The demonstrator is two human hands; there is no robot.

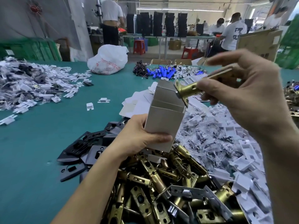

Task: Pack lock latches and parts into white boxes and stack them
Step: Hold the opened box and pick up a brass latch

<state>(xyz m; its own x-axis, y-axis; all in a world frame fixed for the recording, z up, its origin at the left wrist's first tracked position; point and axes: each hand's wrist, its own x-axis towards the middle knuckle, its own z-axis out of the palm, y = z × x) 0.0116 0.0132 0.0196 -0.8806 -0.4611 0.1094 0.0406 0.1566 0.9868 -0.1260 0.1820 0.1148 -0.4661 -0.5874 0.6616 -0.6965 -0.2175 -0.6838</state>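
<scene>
Box (163,123), white and open on top, is gripped by the left hand (142,138); a brass latch (188,90) is pinched by the right hand (246,97) at its opening.

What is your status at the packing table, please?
Left hand grips open white box. Right hand holds brass latch at box rim, not yet inside. Nothing blocking the opening.
</scene>
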